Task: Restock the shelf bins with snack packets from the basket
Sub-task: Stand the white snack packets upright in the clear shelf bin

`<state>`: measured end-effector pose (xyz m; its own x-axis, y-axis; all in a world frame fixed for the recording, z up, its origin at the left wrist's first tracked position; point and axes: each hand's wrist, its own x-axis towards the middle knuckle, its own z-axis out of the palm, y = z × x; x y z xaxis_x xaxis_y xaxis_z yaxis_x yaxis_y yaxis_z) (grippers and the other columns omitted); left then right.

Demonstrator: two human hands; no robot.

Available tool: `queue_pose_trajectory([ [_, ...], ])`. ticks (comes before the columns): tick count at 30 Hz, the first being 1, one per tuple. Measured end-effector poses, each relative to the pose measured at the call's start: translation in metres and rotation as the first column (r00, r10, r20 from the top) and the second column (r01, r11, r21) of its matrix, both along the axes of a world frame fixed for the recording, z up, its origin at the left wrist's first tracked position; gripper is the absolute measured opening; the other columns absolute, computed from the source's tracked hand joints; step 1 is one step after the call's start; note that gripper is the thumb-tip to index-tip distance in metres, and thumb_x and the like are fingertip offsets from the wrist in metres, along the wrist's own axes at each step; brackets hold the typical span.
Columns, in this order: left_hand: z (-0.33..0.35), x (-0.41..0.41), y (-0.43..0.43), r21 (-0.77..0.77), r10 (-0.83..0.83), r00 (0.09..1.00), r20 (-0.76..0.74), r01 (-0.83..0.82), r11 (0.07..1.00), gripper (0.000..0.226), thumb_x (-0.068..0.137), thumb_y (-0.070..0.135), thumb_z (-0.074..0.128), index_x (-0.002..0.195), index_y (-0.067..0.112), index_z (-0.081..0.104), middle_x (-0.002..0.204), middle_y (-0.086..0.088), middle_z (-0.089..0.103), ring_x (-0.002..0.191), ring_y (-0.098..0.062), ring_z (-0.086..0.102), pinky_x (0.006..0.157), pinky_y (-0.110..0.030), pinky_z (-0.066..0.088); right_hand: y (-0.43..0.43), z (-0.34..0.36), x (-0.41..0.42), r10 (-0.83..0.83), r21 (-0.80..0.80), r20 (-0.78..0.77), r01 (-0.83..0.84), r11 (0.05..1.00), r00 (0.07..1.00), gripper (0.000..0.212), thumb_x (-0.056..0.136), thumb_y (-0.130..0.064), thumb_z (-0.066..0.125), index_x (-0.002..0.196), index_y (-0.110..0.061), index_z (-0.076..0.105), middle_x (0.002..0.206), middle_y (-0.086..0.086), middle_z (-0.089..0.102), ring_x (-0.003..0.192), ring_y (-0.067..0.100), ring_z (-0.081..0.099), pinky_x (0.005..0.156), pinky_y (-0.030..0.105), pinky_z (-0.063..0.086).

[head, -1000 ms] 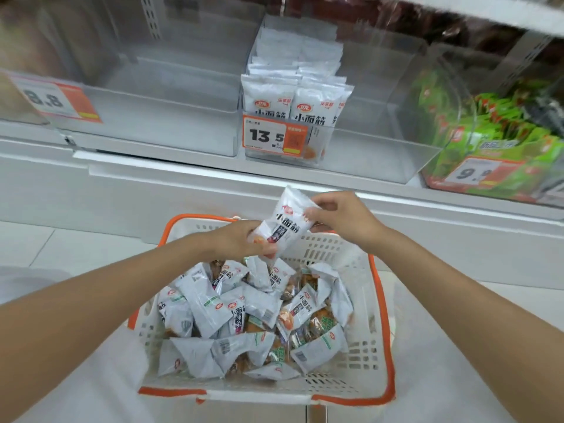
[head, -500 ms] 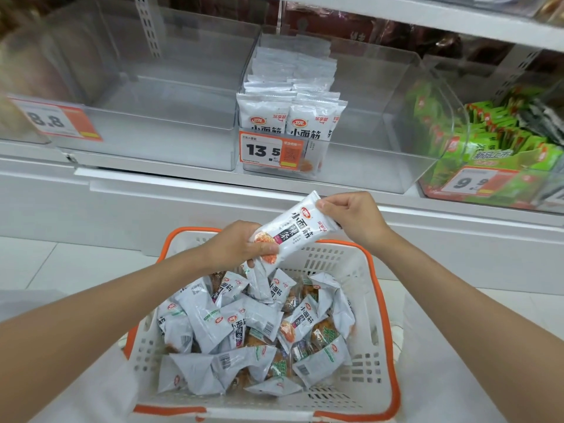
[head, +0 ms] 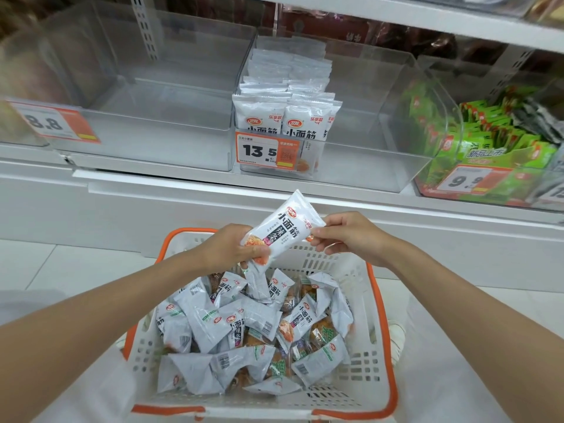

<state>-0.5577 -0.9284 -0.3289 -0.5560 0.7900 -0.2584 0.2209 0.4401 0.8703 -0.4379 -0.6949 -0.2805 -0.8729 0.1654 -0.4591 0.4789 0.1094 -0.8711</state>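
We hold one white snack packet [head: 282, 232] in the air above the far rim of the basket [head: 363, 361] — tilted, printed face up, its top end toward the shelf [head: 213, 193]. Our left hand [head: 232, 251] grips its lower end with curled fingers. Our right hand [head: 351, 236] pinches the upper right edge between thumb and fingertips. Beneath, the basket's floor is heaped with loose packets [head: 244, 331] of the same kind, lying every way, thickest toward the left side and middle. On the shelf beyond, the clear middle bin [head: 366, 141] carries upright packets [head: 287, 117] in rows at its left end, behind a 13.5 price tag [head: 262, 151] on the front edge. The left bin [head: 152, 117] has an 8.8 tag [head: 52, 123] near its front left corner — green packets [head: 488, 141] stand at the shelf's right end behind a 9.9 tag [head: 467, 180].
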Motion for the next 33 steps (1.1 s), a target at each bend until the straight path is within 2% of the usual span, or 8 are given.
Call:
queue_pose_trajectory([
  [6,-0.004,-0.006,-0.004,-0.021,-0.018,1.000,0.003,0.018,1.000,0.006,0.086,0.028,0.071,0.085,0.024,0.067,0.079,0.000,0.073,0.069,-0.026,0.068,0.071,-0.054,0.057,0.004,-0.002,-0.004,0.035,0.003,0.020,-0.035,0.999,0.999,0.027,0.090,-0.022,0.068,0.106,-0.001,0.072,0.097,0.014,0.075,0.076,0.013,0.070,0.063,0.018,0.055],
  [10,0.000,-0.005,-0.005,-0.017,-0.031,0.999,0.015,0.031,0.999,0.010,0.086,0.031,0.070,0.083,0.021,0.067,0.079,0.001,0.072,0.065,-0.017,0.063,0.068,-0.049,0.056,0.012,-0.002,-0.005,0.059,-0.009,0.032,-0.059,0.998,0.998,0.024,0.088,-0.021,0.068,0.103,-0.004,0.074,0.094,0.014,0.075,0.073,0.012,0.071,0.064,0.017,0.055],
  [15,0.005,-0.003,0.002,0.019,-0.010,0.999,0.048,0.009,1.000,0.009,0.088,0.025,0.069,0.080,0.026,0.065,0.069,0.017,0.069,0.062,-0.009,0.061,0.061,-0.034,0.056,0.017,-0.002,-0.007,0.018,-0.034,0.000,-0.018,0.999,1.000,0.024,0.087,-0.023,0.068,0.101,-0.004,0.074,0.095,0.015,0.075,0.075,0.016,0.070,0.065,0.018,0.055],
  [21,0.006,-0.003,0.006,0.067,0.073,0.997,0.025,-0.075,0.995,0.007,0.086,0.029,0.070,0.085,0.024,0.066,0.075,0.011,0.073,0.068,-0.013,0.066,0.061,-0.031,0.054,-0.002,-0.005,-0.005,0.025,-0.183,-0.027,-0.029,0.983,0.999,0.045,0.086,-0.036,0.066,0.121,-0.007,0.065,0.117,0.007,0.070,0.106,0.024,0.068,0.085,0.028,0.053],
  [24,0.007,0.003,0.012,0.064,0.064,0.997,0.030,-0.066,0.996,0.012,0.086,0.027,0.071,0.091,0.017,0.067,0.079,0.004,0.073,0.068,-0.012,0.066,0.059,-0.025,0.053,-0.025,-0.010,-0.009,0.007,-0.217,-0.043,-0.016,0.976,0.999,0.040,0.087,-0.021,0.070,0.122,-0.005,0.063,0.117,0.005,0.071,0.109,0.022,0.067,0.087,0.028,0.054],
  [27,0.015,0.006,0.018,0.096,0.032,0.998,0.049,-0.037,0.995,0.018,0.089,0.030,0.065,0.099,0.015,0.067,0.085,0.002,0.074,0.075,-0.008,0.070,0.065,-0.022,0.054,-0.033,-0.008,-0.013,-0.091,-0.167,-0.091,0.075,0.983,0.992,0.033,0.085,-0.005,0.070,0.118,0.000,0.064,0.111,0.008,0.073,0.103,0.024,0.069,0.086,0.032,0.057],
  [30,0.038,0.002,0.028,0.185,0.042,0.999,-0.030,-0.036,0.982,0.022,0.092,0.034,0.060,0.102,0.017,0.069,0.093,0.005,0.074,0.081,-0.008,0.070,0.072,-0.024,0.056,-0.025,0.004,-0.013,-0.092,-0.052,-0.132,0.086,0.995,0.987,0.032,0.084,-0.006,0.072,0.115,-0.004,0.065,0.107,0.006,0.074,0.100,0.023,0.070,0.089,0.036,0.056],
  [33,0.066,-0.007,0.046,0.180,0.062,0.978,-0.197,-0.026,0.983,0.035,0.093,0.031,0.063,0.077,0.000,0.067,0.063,-0.005,0.056,0.055,-0.011,0.045,0.054,-0.024,0.036,-0.020,0.021,-0.009,-0.067,0.036,-0.175,0.074,0.997,0.982,0.031,0.082,-0.007,0.075,0.112,-0.008,0.068,0.105,0.004,0.074,0.099,0.021,0.070,0.089,0.037,0.056],
])
